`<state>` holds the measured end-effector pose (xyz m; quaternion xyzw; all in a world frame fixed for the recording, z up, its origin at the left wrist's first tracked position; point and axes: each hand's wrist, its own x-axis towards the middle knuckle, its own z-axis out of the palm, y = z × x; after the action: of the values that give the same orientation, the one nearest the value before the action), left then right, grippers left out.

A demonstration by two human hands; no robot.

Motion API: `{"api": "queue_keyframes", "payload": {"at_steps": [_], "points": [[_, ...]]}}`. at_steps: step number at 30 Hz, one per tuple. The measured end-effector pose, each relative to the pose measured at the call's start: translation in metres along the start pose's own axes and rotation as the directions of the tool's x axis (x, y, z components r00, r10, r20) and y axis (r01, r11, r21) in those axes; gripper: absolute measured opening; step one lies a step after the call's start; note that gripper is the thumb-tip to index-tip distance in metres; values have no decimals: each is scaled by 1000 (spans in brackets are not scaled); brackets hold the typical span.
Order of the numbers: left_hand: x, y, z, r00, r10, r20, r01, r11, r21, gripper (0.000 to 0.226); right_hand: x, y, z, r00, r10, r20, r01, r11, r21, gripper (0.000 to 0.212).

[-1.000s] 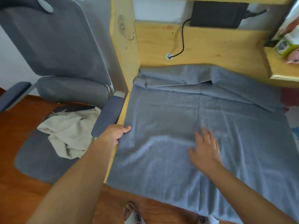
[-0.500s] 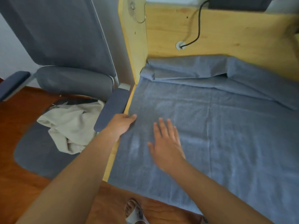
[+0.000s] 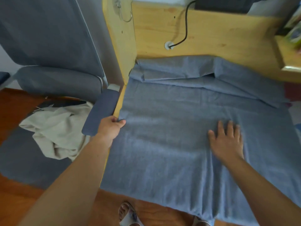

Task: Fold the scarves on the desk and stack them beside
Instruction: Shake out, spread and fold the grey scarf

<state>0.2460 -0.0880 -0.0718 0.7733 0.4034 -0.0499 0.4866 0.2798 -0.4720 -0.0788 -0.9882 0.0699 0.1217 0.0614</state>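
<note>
Scarf (image 3: pixel 179 128) lies flat, long axis running left-right across desk (image 3: pixel 211 30).

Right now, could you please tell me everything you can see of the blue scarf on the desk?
The blue scarf is a large sheet of soft, woven-looking grey-blue cloth spread nearly flat over the desk, its near edge hanging over the front. Its far part lies folded over in layers against the back panel. The left hand pinches its left edge; the right hand lies flat on it, with wrinkles running toward the near edge.
</note>
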Motion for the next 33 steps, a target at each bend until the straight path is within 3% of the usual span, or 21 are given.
{"api": "queue_keyframes", "payload": {"at_steps": [1,3,5,7,10,12,16,19,21,24,27,31,33], "points": [[-1,1,0,1000,6,1,-6,1000,11,46,0,-22,-3,998,-37,-50,38,999,22,70],[-2,2,0,1000,17,-4,-17,1000,14,49,-13,-90,1,955,-266,-129,274,960,48,76],[-1,2,2,999,29,-19,-29,999,30,47,-32,-161,15,875,-481,-64,485,870,90,72],[4,-2,5,999,36,-38,-34,998,55,37,-42,-210,28,825,-565,19,561,821,103,63],[10,-8,9,998,9,-63,-10,1000,-14,32,-27,-219,43,804,-587,93,591,806,-28,65],[9,-7,11,995,-18,-95,14,999,-37,36,-11,-196,46,841,-535,86,540,838,-72,68],[4,-2,14,991,-37,-128,40,999,20,43,36,-120,22,964,-266,23,267,962,-57,72],[5,8,14,998,-34,-53,42,988,148,45,69,-96,0,990,-137,38,139,989,-50,75],[9,22,13,997,-74,-5,73,982,174,47,70,-114,-4,976,-217,6,217,976,-5,73],[17,53,11,987,-149,67,149,989,6,33,50,-146,10,914,-405,28,404,914,25,71],[37,75,8,958,-200,206,243,947,-212,59,36,-150,31,898,-439,-30,437,898,-55,74],[44,92,5,905,-230,358,317,925,-208,32,30,-150,30,860,-506,-70,505,863,-37,75],[50,92,5,911,-244,332,319,928,-193,31,25,-154,28,822,-569,-6,568,821,-47,75]]}}
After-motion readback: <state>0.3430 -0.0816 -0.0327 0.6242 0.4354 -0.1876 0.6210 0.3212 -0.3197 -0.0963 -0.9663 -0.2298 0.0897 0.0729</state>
